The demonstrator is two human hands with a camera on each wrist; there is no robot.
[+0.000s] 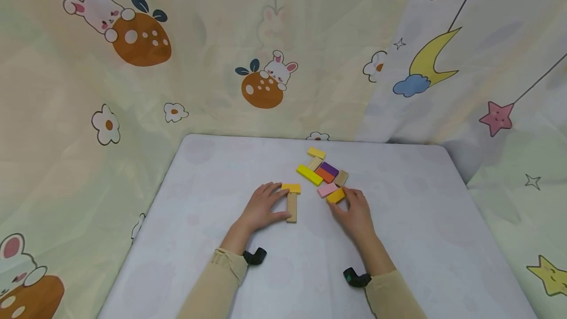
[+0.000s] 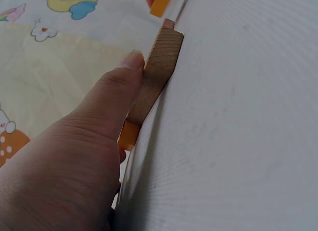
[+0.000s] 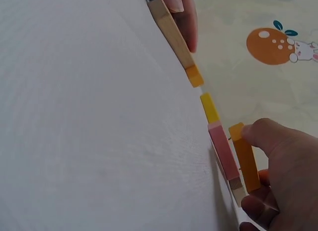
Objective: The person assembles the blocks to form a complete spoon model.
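A plain wooden block (image 1: 291, 207) lies on the table with an orange-yellow block (image 1: 291, 188) across its far end, forming a T. Beside this pair my left hand (image 1: 262, 207) rests, the thumb (image 2: 117, 87) against the wooden block's side and a finger at the orange-yellow one. My right hand (image 1: 358, 213) pinches an orange block (image 3: 245, 159) between thumb and fingers. That block is just above a pink block (image 3: 224, 150), with a slim gap showing in the right wrist view.
Beyond the hands, a yellow block (image 1: 309, 175), an orange-red block (image 1: 325, 175), a purple block (image 1: 330, 169) and plain wooden blocks (image 1: 341, 177) lie grouped, with a pale yellow block (image 1: 316, 152) farthest. A white table (image 1: 212, 171) meets a printed cloth (image 1: 208, 28).
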